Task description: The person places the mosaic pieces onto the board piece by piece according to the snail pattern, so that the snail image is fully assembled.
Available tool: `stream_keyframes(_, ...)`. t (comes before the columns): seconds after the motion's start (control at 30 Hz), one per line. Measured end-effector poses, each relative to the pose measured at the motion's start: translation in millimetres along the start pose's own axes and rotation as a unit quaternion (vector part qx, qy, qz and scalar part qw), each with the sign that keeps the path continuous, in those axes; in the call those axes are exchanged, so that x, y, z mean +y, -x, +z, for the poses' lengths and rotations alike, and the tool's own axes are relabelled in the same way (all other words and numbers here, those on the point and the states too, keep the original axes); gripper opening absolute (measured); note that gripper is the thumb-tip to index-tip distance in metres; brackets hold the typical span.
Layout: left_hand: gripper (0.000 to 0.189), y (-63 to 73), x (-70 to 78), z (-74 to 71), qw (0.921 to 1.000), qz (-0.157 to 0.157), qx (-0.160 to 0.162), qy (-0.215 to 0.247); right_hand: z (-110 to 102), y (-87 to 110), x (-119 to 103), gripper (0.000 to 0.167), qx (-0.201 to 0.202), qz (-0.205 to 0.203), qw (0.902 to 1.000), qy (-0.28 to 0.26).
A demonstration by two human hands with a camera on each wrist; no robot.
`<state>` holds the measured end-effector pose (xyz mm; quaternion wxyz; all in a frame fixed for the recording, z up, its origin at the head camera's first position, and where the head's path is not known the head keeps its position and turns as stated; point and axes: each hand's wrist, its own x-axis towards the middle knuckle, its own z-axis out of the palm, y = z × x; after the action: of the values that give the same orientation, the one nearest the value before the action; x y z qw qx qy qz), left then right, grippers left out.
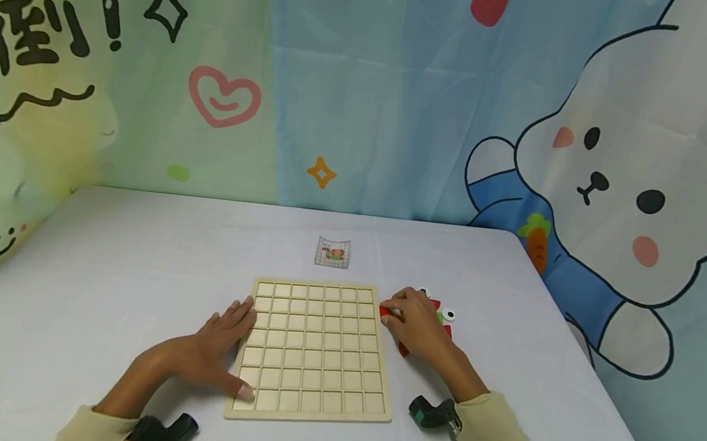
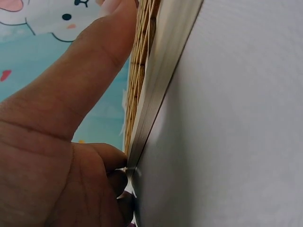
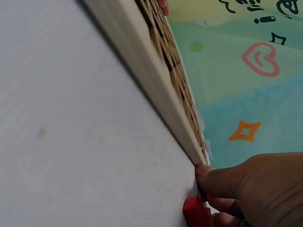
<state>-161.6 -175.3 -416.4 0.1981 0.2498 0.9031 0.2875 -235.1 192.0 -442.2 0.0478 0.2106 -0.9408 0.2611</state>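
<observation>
A square wooden grid board (image 1: 308, 418) lies on the white table. My left hand (image 1: 210, 353) rests along its left side, fingertips at the edge and thumb on the near left corner; in the left wrist view the thumb (image 2: 90, 66) reaches over the rim. At the board's upper right edge, my right hand (image 1: 420, 328) pinches a small red piece (image 1: 385, 311) between thumb and fingers. More red pieces (image 1: 447, 330) and a round white piece with a black dot (image 1: 449, 315) lie beside and partly under that hand. A red block (image 3: 195, 210) shows below the thumb in the right wrist view.
Beyond the board lies a small card (image 1: 333, 253) with a coloured picture on a grid. The white table (image 1: 97, 258) extends to a printed backdrop cloth (image 1: 372, 107). Each wrist wears a black camera mount, such as the right one (image 1: 432, 412).
</observation>
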Motion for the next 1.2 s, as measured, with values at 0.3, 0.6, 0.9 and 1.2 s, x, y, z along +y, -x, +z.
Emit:
stream_keyframes(0.3,0.124,0.7,-0.2,-1.3,1.0000,0.003,0.001,0.001,-2.3,-1.5,-3.9,0.017,0.007,0.063,0.9955,-0.071)
stream_keyframes(0.6,0.124,-0.6,-0.3,-0.3,1.0000,-0.005,-0.002,0.001,-10.3,0.7,-0.5,0.016,0.039,0.023,0.9916,-0.121)
stream_keyframes(0.9,0.128,-0.7,-3.0,0.0,1.0000,0.002,-0.003,-0.002,-8.7,-0.6,-1.0,0.017,0.054,0.008,0.9897,-0.132)
stream_keyframes(1.2,0.130,-1.0,-2.5,-0.3,1.0000,0.003,-0.004,0.001,-5.6,-2.4,-5.3,0.017,0.062,0.000,0.9881,-0.141)
